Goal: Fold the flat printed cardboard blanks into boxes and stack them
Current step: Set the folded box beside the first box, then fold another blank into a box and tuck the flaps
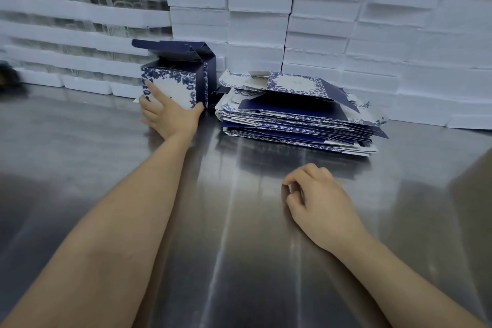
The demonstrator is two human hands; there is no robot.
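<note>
A folded box [175,82], white with a blue floral border and dark blue sides, stands at the far left of the steel table with its top flaps open. My left hand [170,116] is stretched out and grips its front face, thumb at the right corner. A second dark blue box stands just behind it. To the right lies a pile of flat printed blanks [300,114], slightly fanned. My right hand [316,200] rests on the table nearer to me, fingers curled, with nothing in it.
The steel table [239,247] is shiny and reflects light. White foam trays [332,21] are stacked high as a wall along the back and right. A dark blurred object [9,74] shows at the far left edge.
</note>
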